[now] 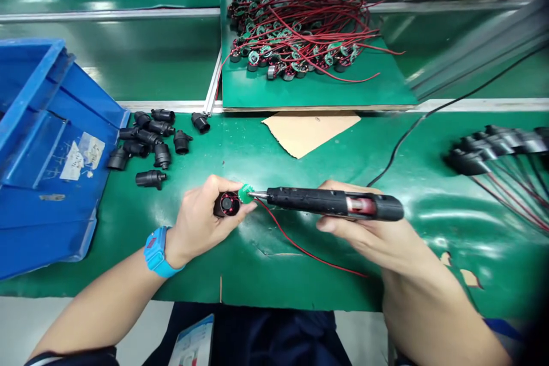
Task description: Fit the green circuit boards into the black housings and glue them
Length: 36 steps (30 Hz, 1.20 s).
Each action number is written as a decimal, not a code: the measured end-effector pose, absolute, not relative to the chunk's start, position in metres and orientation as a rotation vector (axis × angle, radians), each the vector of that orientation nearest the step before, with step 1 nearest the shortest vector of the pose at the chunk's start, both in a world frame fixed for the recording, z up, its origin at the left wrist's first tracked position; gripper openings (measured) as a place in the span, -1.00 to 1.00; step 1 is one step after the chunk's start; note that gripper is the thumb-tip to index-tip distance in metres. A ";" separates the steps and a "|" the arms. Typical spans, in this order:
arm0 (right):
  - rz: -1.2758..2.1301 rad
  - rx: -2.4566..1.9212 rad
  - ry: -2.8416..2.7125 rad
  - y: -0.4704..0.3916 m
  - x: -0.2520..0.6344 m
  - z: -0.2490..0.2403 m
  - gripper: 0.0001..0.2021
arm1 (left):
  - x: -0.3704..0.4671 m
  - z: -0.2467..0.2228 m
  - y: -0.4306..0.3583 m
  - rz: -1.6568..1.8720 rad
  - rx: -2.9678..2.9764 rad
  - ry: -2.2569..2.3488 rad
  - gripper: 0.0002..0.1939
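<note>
My left hand (203, 211) is closed around a short black cylindrical housing (218, 206) with copper windings visible in its open end. Beside that opening, at my left fingertips, is a small round green circuit board (246, 193). A red wire (295, 245) trails from the board to the right across the bench. In my right hand (369, 234) lies a black electric screwdriver (309, 200), held level with its tapered metal tip touching or just over the board. A worn window on its body shows something red. Whether a screw is under the tip cannot be seen.
Several black plastic housings (148, 136) lie beside a blue bin (47, 183) at left. On a raised green board (309, 94) sit many wired motor parts (295, 40). Cardboard (315, 128) lies below. A black cable (398, 146) crosses right, near wired black parts (493, 148).
</note>
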State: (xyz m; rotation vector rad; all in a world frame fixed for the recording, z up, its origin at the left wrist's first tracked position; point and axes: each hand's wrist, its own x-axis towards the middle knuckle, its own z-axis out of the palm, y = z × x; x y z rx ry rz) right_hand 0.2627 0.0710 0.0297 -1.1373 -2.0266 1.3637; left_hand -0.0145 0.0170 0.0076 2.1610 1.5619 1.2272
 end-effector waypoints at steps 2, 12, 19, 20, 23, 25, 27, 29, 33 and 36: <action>1.385 -1.123 -2.001 0.070 0.262 0.029 -0.65 | -0.014 0.009 0.017 1.225 2.175 1.565 -0.72; 1.053 -1.151 -2.216 0.061 0.257 0.044 -0.68 | -0.014 0.004 0.017 1.190 2.230 1.561 -0.74; 0.179 -1.411 -2.456 0.090 0.269 0.014 -0.73 | -0.014 0.009 0.015 1.242 2.175 1.532 -0.72; 0.141 -1.468 -2.439 0.100 0.273 0.008 -0.75 | -0.014 0.009 0.015 1.248 2.163 1.532 -0.72; 0.121 -1.593 -2.397 0.128 0.283 -0.006 -0.71 | -0.014 0.007 0.014 1.280 2.153 1.519 -0.70; 0.089 -1.648 -2.414 0.137 0.286 -0.008 -0.59 | -0.014 0.006 0.014 1.301 2.162 1.511 -0.70; 0.054 -1.639 -2.375 0.135 0.282 -0.003 -0.51 | -0.012 0.005 0.013 1.308 2.166 1.510 -0.71; 0.215 -1.517 -2.246 0.122 0.270 0.007 -0.57 | -0.010 0.005 0.012 1.309 2.165 1.510 -0.71; 1.334 -1.018 -1.909 0.081 0.230 0.021 -0.76 | -0.006 0.006 0.012 1.295 2.162 1.472 -0.72; 1.869 -0.864 -1.592 0.060 0.208 0.018 -0.76 | -0.005 0.006 0.011 1.223 2.126 1.415 -0.71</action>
